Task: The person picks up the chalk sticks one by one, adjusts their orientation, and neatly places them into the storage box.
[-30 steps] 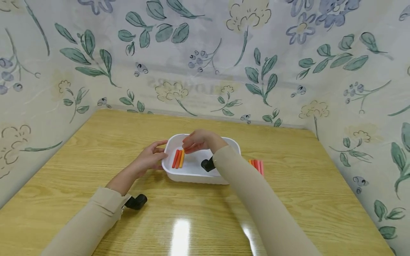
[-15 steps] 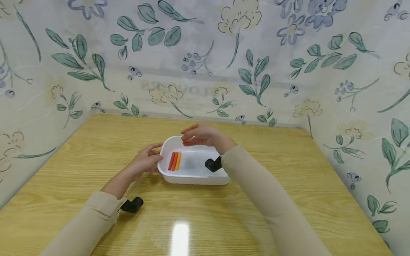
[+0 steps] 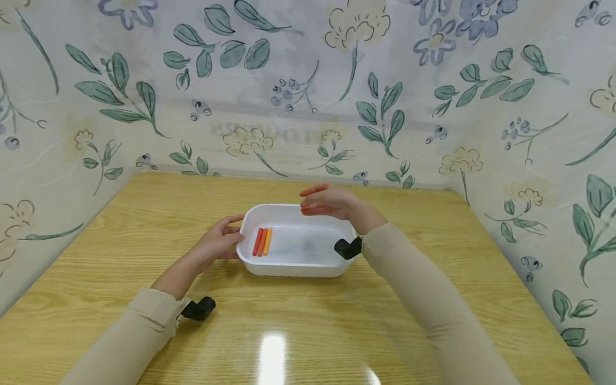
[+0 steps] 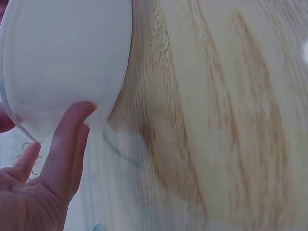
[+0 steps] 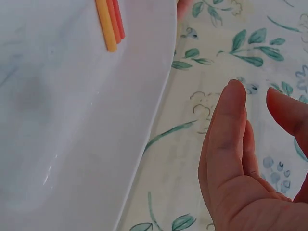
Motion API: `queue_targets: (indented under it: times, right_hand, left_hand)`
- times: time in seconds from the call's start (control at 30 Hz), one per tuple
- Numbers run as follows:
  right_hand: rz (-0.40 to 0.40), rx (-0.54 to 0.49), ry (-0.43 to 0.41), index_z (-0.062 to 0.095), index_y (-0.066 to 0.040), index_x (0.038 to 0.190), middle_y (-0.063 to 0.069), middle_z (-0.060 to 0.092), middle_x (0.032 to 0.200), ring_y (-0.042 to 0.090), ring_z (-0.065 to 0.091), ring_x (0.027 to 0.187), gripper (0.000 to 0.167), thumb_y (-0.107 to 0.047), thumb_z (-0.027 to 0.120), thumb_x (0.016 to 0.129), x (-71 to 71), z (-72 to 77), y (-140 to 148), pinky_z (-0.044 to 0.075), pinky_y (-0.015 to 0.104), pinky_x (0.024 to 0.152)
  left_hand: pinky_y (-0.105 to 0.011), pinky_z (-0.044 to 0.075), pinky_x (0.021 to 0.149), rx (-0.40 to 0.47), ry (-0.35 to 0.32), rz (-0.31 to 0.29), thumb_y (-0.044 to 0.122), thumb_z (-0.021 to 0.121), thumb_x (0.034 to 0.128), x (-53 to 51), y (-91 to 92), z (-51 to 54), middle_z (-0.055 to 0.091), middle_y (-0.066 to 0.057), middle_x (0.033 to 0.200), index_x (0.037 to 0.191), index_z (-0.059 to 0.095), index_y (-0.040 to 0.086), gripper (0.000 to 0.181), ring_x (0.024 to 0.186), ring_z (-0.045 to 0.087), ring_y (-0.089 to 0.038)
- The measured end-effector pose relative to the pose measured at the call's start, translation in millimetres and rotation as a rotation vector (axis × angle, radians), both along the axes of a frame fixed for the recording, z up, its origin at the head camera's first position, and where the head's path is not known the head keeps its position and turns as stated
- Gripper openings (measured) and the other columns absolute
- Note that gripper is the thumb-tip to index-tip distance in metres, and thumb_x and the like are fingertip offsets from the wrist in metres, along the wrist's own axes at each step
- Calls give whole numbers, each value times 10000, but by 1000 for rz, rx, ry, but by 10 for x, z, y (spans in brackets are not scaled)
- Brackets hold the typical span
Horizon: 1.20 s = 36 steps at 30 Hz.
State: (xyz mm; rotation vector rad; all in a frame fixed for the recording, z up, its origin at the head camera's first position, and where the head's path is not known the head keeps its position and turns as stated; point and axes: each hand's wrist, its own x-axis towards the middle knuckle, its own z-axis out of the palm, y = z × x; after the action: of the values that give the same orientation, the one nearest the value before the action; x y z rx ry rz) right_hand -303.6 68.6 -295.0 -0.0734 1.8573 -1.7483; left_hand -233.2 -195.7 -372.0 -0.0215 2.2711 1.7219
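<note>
Fingers [image 4: 67,144] of the left hand [image 3: 218,240] set to the tub [image 3: 295,270]; right hand [image 3: 332,202] free

The tub is gripped at its left end: the thumb [image 3: 236,237] is laid at the rim and the fingers are pressed to the outside of the wall. It is stood upright on the table [image 3: 423,240], roughly midway between the left and right edges and well short of the far one. From its thin, glossy wall it is judged light, fairly stiff and easily slid; it is best taken by the rim at both short ends.

Inside, near the left end, three sticks [image 3: 262,242] are laid side by side, two reddish and one yellow, the yellow one toward the tub's middle. They are judged light and perhaps soft enough to be dented, so a gentle pinch at mid-length would be suited to them.

By the right hand nothing is held; its fingers are slightly bent, the thumb is kept apart, and it is raised at the tub's far edge, with no contact shown. On both wrists cameras [image 3: 199,309] are worn, below beige sleeves [image 3: 127,331]. Beyond the table's far edge, flowered sheeting [image 3: 289,139] is hung.
</note>
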Motion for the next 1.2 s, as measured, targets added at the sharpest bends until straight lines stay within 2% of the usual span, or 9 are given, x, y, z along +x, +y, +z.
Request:
queue_targets:
  times: [0.17,0.37,0.5,0.73,0.9,1.2]
  right_hand:
    - [-44,1,-8,502,60,1224,164,583,1019,268,630,875,354,45,570,876,6,-37,204,472,378,914]
    - [-107,3,-20,483,55,1260,149,568,1053,300,613,979,385,42,564,883,13,-107,445,502,340,865]
    - [-127,17,-12,440,73,1302,164,558,1070,294,613,977,423,42,544,893,25,-152,623,510,324,844]
    - [-154,38,-7,400,73,1336,238,470,1252,285,604,978,452,21,533,907,55,-254,902,437,372,943]
    - [-152,43,8,382,90,1336,231,462,1231,212,618,883,458,17,527,907,82,-319,1099,361,424,1009]
    - [-157,83,13,301,116,1378,196,482,1174,220,610,939,537,6,536,908,155,-432,1406,389,400,990]
  left_hand:
    - [-428,542,771,0,5,3,69,452,929,-4,-8,-6,266,-311,1404,1470,183,58,604,1197,401,-462]
    - [-428,542,772,-3,6,3,71,445,939,11,1,7,267,-313,1401,1472,177,53,597,1196,402,-456]
    - [-433,540,776,-3,7,0,71,446,940,24,22,25,275,-312,1393,1474,170,53,601,1188,412,-453]
    - [-425,545,766,-16,4,10,68,442,941,26,27,26,294,-304,1385,1472,179,60,593,1167,437,-448]
    - [-425,544,770,-22,6,6,73,446,947,19,18,16,291,-304,1389,1472,181,61,589,1168,438,-446]
    - [-420,545,766,-32,4,14,78,454,945,8,16,3,294,-297,1387,1471,191,67,588,1173,434,-445]
